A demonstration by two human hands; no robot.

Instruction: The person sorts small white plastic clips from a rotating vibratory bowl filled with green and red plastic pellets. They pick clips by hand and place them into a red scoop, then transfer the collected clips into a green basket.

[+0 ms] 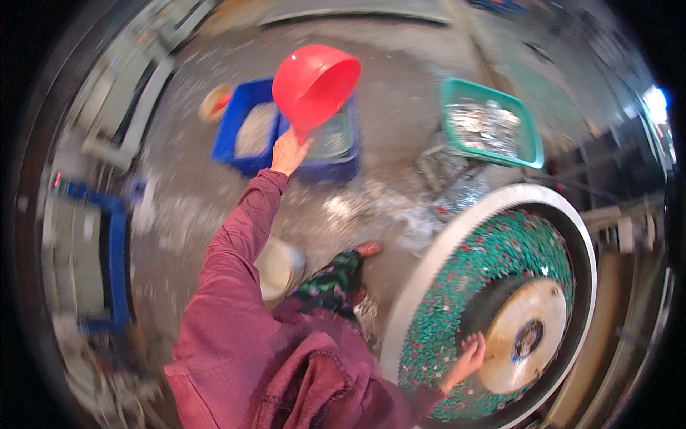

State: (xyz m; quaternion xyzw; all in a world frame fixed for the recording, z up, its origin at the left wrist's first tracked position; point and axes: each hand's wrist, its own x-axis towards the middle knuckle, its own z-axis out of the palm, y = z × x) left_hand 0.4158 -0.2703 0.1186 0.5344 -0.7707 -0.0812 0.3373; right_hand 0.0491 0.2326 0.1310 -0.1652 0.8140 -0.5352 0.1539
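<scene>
My left hand is stretched far forward, its fingers wrapped round the handle of a red plastic water scoop. The scoop hangs in the air above a blue two-part bin, its hollow mouth facing right. My right hand holds nothing; its fingers are loosely curved and a little apart. It is over the round vibratory tumbler bowl, beside the round metal hub. Small green pieces with some red and pale ones fill the ring around the hub. Whether the right hand touches them, I cannot tell.
A green basket of shiny metal pieces stands beyond the bowl. Near my legs is a white bucket. A small yellowish container lies left of the blue bin. Machines with a blue frame line the left. The floor looks wet.
</scene>
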